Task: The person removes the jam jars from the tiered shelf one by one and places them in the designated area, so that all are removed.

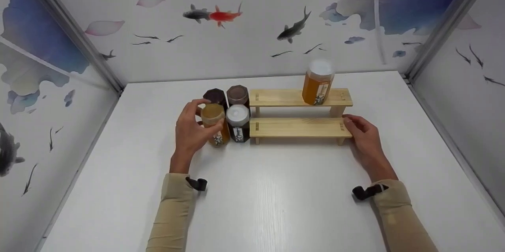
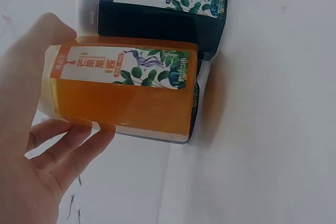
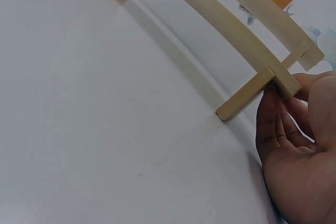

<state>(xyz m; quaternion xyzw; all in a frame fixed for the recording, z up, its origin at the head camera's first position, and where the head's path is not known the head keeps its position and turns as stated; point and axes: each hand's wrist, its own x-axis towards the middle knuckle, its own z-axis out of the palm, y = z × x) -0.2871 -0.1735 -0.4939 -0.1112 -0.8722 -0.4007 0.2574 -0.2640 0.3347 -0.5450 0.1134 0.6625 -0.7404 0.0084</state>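
Head view: left hand grips amber jar.

Four jars left of rack — one jar on top shelf.

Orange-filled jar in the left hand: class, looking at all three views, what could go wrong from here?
1. The left hand grips the orange-filled jar with the tan lid tight against the white-lidded dark jar; lifting it may knock that neighbour over.
2. The right hand only touches the end of the pale wooden two-step shelf; a push could slide it.
3. The white-lidded orange jar standing on the upper step might then topple.
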